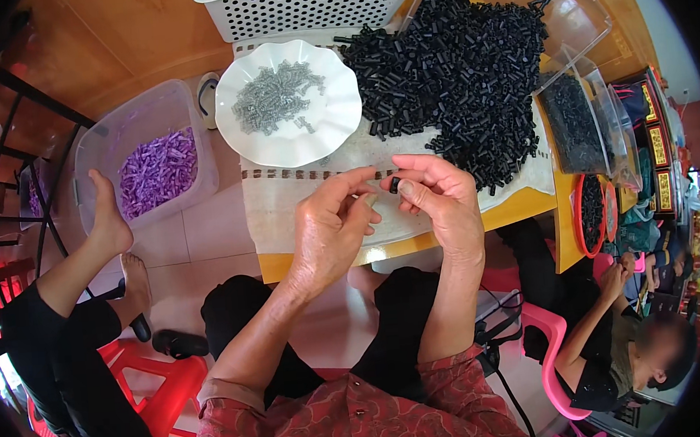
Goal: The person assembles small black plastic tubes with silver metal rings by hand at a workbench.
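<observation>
Just above the table's near edge, my right hand (447,202) pinches a small black cylindrical piece (394,184) between thumb and fingers. Close beside it, my left hand (332,226) has its thumb and fingertips drawn together; whatever they hold is too small to make out. A white scalloped plate (238,149) lies beyond my left hand, with a loose heap of tiny silvery, spring-like pieces (275,97) on it. Past my right hand spreads a large pile of black cylindrical pieces (462,78), on the pale cloth (284,215).
A white perforated basket (309,10) stands at the back. Clear plastic bins (581,122) and a red round tray (588,216) of black pieces are at right. On the left are a tub (201,152) of purple pieces, a red stool (154,398) and someone's legs. Another person sits at right.
</observation>
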